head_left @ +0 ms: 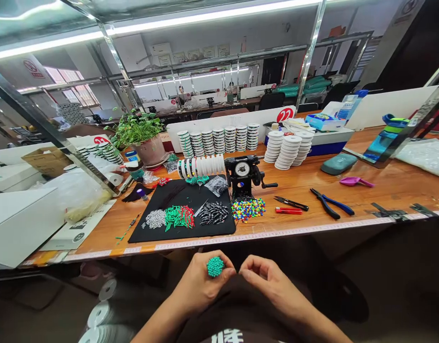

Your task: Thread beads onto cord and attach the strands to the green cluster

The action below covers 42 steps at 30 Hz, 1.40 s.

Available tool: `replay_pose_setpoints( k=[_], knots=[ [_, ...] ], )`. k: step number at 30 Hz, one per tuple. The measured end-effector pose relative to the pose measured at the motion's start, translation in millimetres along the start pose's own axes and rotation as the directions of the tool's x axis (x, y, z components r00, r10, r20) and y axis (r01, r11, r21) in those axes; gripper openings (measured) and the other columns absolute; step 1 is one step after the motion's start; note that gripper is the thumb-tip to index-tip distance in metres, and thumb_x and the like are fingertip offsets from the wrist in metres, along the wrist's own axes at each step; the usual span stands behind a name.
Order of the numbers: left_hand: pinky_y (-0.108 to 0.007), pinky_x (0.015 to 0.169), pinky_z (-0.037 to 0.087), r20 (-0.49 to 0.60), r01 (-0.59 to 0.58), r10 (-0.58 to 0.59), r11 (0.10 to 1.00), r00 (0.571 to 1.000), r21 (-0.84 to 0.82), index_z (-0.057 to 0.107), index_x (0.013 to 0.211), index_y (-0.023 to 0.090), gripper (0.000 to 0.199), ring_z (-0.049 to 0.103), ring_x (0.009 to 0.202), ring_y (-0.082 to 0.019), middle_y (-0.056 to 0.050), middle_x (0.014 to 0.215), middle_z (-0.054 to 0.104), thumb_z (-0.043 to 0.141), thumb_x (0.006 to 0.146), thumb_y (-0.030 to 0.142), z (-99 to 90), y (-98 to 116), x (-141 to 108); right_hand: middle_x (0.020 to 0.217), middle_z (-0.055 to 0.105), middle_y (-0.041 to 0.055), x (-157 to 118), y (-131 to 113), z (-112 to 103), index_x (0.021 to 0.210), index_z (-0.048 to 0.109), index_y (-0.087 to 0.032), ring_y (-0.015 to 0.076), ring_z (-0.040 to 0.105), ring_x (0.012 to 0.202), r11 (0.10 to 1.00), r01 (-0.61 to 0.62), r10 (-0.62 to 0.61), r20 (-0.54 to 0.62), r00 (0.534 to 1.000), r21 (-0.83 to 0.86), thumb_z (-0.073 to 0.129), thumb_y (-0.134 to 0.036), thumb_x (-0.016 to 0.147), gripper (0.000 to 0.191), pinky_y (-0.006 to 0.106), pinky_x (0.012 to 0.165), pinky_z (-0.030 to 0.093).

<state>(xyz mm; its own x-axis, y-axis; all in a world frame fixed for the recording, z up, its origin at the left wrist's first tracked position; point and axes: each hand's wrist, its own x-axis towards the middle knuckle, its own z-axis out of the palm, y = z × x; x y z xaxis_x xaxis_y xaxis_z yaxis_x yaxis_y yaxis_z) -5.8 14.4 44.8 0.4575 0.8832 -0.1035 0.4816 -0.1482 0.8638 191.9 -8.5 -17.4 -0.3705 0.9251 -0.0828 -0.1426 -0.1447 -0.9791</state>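
My left hand (207, 278) is closed around a bundle of thin green-tipped pieces (215, 267), packed with their round ends facing up. Its thumb and forefinger reach toward my right hand (271, 281). The right fingers are pinched together a short gap away, and anything between them is too small to make out. Both hands hang in front of the table's edge, over my lap. Beyond them, a black mat (141, 234) carries silver beads (155, 219), green and red tube pieces (179, 217) and dark bead-like pieces (214, 213).
Behind the mat stands a black hand-crank winder (243, 174) with white spools (208, 165) on its shaft. Multicoloured beads (248, 209) lie beside the mat. Further right are scissors-like snips (291, 203), a red-handled tool (288, 210) and pliers (332, 204). A metal post (80, 162) rises at left.
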Motion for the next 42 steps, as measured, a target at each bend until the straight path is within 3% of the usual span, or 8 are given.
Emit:
replay_pose_setpoints(
  k=[2,4,6,8,15,32,38,42],
  knots=[
    [-0.023,0.059,0.04,0.007,-0.018,0.018,1.0,1.0,0.01,0.07,0.082,0.015,0.023,0.051,0.062,-0.014,-0.002,0.069,0.064,0.067,0.084,0.037,-7.4,-3,2,0.066,0.048,-0.0023,2,9,-1,0.078,0.065,-0.015,0.0127,0.038,0.062,0.998,-0.014,0.007,-0.137,0.991,-0.056,0.068,-0.059,0.086,0.045,0.025,0.058,0.03],
    [-0.023,0.057,0.039,-0.165,-0.031,0.038,0.998,0.985,0.048,0.069,0.082,0.016,0.024,0.051,0.06,-0.014,-0.001,0.067,0.063,0.065,0.084,0.039,-24.7,-10,9,0.067,0.048,-0.0013,5,18,-7,0.082,0.067,-0.014,0.0134,0.037,0.062,0.995,-0.005,-0.023,-0.269,0.963,-0.103,0.067,-0.064,0.083,0.05,0.026,0.056,0.028],
    [-0.023,0.053,0.036,-0.42,0.018,0.063,0.983,0.905,0.185,0.067,0.082,0.017,0.026,0.047,0.052,-0.013,0.003,0.059,0.056,0.059,0.088,0.042,-46.8,-19,20,0.069,0.049,-0.0003,6,23,-12,0.084,0.067,-0.014,0.0145,0.038,0.063,0.989,0.029,-0.081,-0.364,0.928,-0.145,0.065,-0.066,0.084,0.052,0.027,0.057,0.029],
    [-0.024,0.051,0.034,-0.525,0.106,0.097,0.933,0.846,0.344,0.066,0.084,0.019,0.023,0.044,0.047,-0.013,0.005,0.054,0.052,0.057,0.089,0.039,-66.5,-30,35,0.069,0.048,-0.0005,7,24,-13,0.083,0.064,-0.015,0.0149,0.04,0.063,0.984,0.053,-0.113,-0.366,0.924,-0.169,0.063,-0.064,0.085,0.049,0.027,0.058,0.031],
    [-0.031,0.077,0.046,-0.383,0.096,0.146,0.831,0.912,0.547,0.072,0.08,0.021,0.009,0.067,0.084,-0.024,-0.005,0.085,0.074,0.064,0.083,0.023,-75.9,-46,71,0.069,0.046,-0.0012,6,22,2,0.076,0.054,-0.018,0.0156,0.042,0.064,0.981,0.062,-0.104,-0.228,0.968,-0.184,0.059,-0.057,0.088,0.041,0.027,0.061,0.036],
    [-0.033,0.077,0.047,-0.258,0.15,0.061,0.678,0.964,0.72,0.072,0.089,0.019,0.009,0.068,0.086,-0.027,-0.01,0.093,0.072,0.067,0.082,0.015,-60.3,-34,68,0.064,0.041,-0.0042,6,31,8,0.077,0.057,-0.017,0.0135,0.035,0.06,0.984,0.039,-0.072,-0.183,0.98,-0.176,0.059,-0.047,0.089,0.032,0.025,0.055,0.03],
    [-0.035,0.081,0.048,-0.365,0.227,0.063,0.681,0.929,0.696,0.07,0.094,0.018,0.013,0.069,0.09,-0.03,-0.01,0.094,0.075,0.06,0.086,0.016,-75.6,-28,54,0.067,0.045,-0.0021,6,28,7,0.077,0.057,-0.018,0.015,0.04,0.064,0.974,0.065,-0.109,-0.195,0.975,-0.218,0.057,-0.047,0.09,0.032,0.026,0.06,0.034],
    [-0.034,0.086,0.048,-0.565,0.199,0.181,0.815,0.805,0.545,0.069,0.108,0.018,0.023,0.068,0.096,-0.027,-0.01,0.105,0.074,0.057,0.091,0.027,-97.5,-21,31,0.07,0.046,-0.0011,6,26,7,0.078,0.056,-0.018,0.0152,0.04,0.065,0.976,0.081,-0.127,-0.227,0.965,-0.204,0.057,-0.05,0.09,0.035,0.027,0.06,0.035]
  ],
)
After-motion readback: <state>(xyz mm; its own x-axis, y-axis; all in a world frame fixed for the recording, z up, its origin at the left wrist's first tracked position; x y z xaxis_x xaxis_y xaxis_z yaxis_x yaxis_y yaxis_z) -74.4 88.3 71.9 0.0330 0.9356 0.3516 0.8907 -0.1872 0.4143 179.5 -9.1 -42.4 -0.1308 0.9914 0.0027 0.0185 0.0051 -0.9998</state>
